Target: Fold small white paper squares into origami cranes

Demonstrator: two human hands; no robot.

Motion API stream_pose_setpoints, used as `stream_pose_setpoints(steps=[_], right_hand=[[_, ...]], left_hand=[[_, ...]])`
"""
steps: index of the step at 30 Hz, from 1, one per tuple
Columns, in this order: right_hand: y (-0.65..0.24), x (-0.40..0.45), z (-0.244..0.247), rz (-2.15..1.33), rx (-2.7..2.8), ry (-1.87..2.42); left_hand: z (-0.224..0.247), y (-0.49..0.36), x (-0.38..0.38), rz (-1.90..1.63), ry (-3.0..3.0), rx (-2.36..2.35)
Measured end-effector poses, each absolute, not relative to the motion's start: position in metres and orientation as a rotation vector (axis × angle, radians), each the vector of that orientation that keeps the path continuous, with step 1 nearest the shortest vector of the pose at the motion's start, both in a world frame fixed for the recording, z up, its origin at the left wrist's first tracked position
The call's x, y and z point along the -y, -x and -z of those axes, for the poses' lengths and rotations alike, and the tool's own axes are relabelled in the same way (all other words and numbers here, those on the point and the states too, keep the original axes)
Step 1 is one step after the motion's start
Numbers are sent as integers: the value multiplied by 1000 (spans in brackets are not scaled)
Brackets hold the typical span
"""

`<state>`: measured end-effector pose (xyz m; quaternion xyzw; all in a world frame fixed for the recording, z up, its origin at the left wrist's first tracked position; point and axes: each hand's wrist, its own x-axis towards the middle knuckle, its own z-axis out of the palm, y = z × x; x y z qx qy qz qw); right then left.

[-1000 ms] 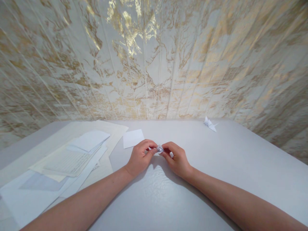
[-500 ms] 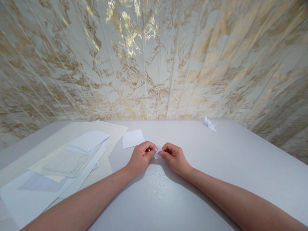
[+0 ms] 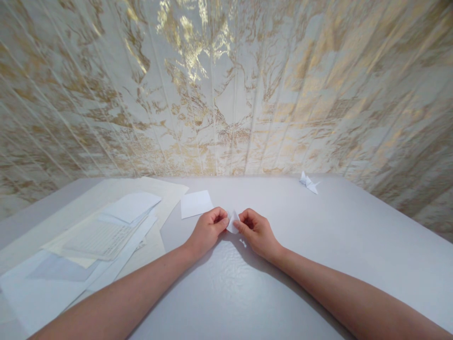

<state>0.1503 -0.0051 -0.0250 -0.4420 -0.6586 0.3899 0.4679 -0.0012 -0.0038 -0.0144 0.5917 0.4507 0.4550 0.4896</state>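
Observation:
A small folded piece of white paper (image 3: 233, 223) is held up between my two hands, just above the table. My left hand (image 3: 209, 228) pinches its left edge between thumb and fingertips. On the other side, my right hand (image 3: 257, 231) grips it the same way, thumb toward me. The fingers cover part of the folds. Behind my left hand lies a white square of paper (image 3: 196, 204), flat on the table. At the back right rests a folded white paper crane (image 3: 309, 182).
Several loose sheets and papers (image 3: 130, 208), one with writing (image 3: 102, 238), overlap on the left of the pale table (image 3: 226, 302). A wall or curtain with a gold pattern (image 3: 226, 108) rises behind the table's far edge.
The folded paper has turned and now shows a taller, pointed face between my fingers. My hands have shifted only slightly; the sheets and the paper crane have not moved.

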Motion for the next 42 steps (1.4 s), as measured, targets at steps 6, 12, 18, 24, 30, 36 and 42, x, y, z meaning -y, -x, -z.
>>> stream_pose_setpoints(steps=[6, 12, 18, 24, 30, 36, 42], right_hand=[[-151, 1, 23, -1138, 1416, 1078], [-151, 1, 21, -1228, 1318, 1084], [-151, 2, 20, -1237, 1323, 1079], [-150, 4, 20, -1231, 1411, 1048], [-150, 3, 20, -1229, 1415, 1070], [-150, 2, 20, -1213, 1390, 1083], [-150, 2, 22, -1257, 1384, 1033]], left_hand=[[12, 1, 3, -1084, -1366, -999], [9, 1, 3, -1065, -1265, -995], [6, 1, 5, -1043, -1262, -1028], [6, 1, 4, -1019, -1287, -1056], [6, 2, 3, -1027, -1313, -1009], [10, 2, 4, -1032, -1434, -1074], [8, 1, 5, -1062, -1353, -1065]])
